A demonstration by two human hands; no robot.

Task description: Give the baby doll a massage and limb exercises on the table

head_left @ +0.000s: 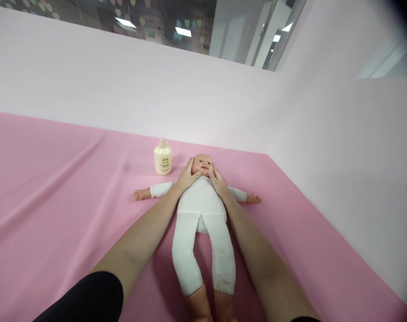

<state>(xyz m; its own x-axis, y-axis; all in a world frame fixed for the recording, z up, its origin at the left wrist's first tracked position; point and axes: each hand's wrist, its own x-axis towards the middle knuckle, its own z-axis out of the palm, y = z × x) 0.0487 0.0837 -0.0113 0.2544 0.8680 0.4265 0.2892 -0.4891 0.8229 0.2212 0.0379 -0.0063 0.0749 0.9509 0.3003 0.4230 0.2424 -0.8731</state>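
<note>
Doll [201,197] | lying face-up on mat [56,188] with head [202,163] near far edge | cupping head between left hand [188,177] and right hand [218,181] | seemingly holding midway, not yet releasing | leaving bottle [163,157] standing untouched by far edge

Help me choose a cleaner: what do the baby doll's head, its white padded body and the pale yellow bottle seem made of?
Smooth, round doll's head: probably moulded plastic or vinyl, shiny, judging by its highlights.
White, padded doll's body: seemingly matte stuffed cloth, given the apparent waist seam.
Pale yellow, round-shouldered bottle: likely glossy plastic, from its reflections; glass isn't ruled out.
</note>
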